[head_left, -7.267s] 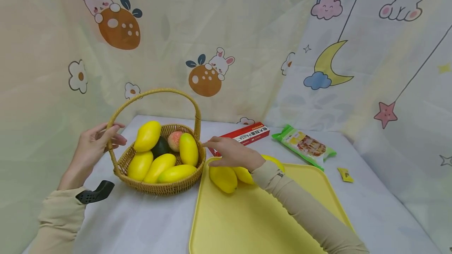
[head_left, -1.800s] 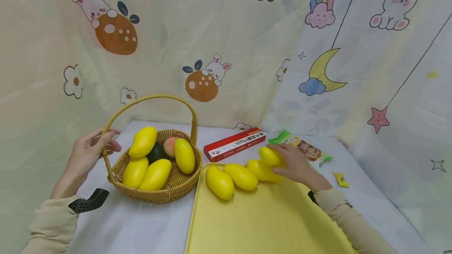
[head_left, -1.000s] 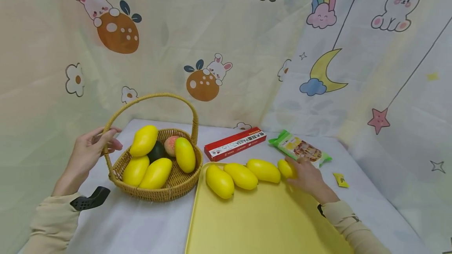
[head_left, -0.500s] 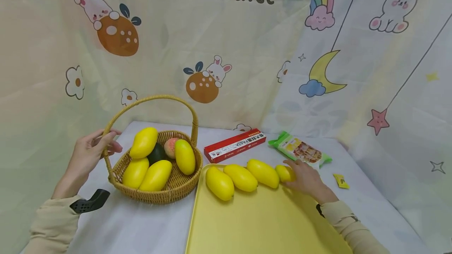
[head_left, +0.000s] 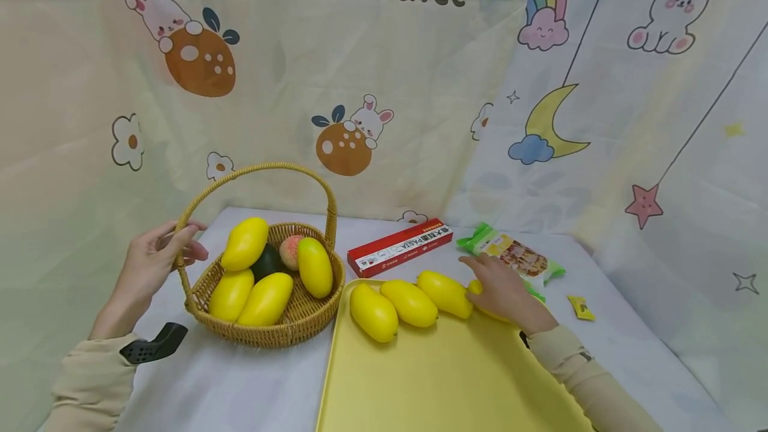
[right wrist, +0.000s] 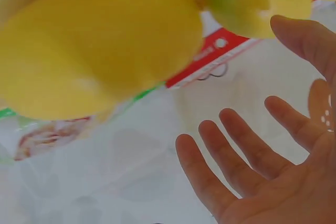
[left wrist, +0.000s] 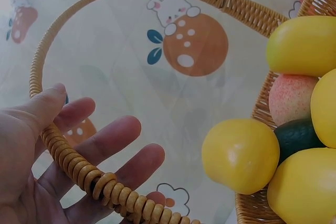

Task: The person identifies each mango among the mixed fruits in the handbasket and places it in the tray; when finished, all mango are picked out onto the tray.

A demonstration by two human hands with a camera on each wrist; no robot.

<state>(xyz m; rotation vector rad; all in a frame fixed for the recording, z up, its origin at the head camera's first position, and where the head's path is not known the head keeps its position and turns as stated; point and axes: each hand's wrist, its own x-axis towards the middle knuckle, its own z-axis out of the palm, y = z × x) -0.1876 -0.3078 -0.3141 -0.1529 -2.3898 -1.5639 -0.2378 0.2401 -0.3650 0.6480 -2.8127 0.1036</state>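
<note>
My left hand [head_left: 146, 262] holds the side of the wicker basket's handle [head_left: 276, 167], thumb over it and fingers loosely extended behind it in the left wrist view. Inside the basket [head_left: 282, 334] lie several yellow mangoes [head_left: 266, 300], a dark green fruit [head_left: 268, 263] and a pink peach [head_left: 291, 252]. Three mangoes [head_left: 409, 303] lie along the far edge of the yellow tray [head_left: 414, 379]. A fourth mango [head_left: 492, 315] is partly covered by my right hand [head_left: 510, 293]. In the right wrist view that hand [right wrist: 273, 177] has its fingers spread apart, beside a large mango [right wrist: 105, 45].
Behind the tray lie a red and white pasta box [head_left: 399, 248] and a green-edged food packet [head_left: 522, 259]. A small yellow packet [head_left: 581, 307] sits to the tray's right. A printed cloth [head_left: 420, 85] hangs behind the white table [head_left: 240, 379].
Fruit has gone from the basket to the tray, where the mangoes form a row. My right hand has let go of the rightmost mango and moved slightly left. My left hand stays at the handle.
</note>
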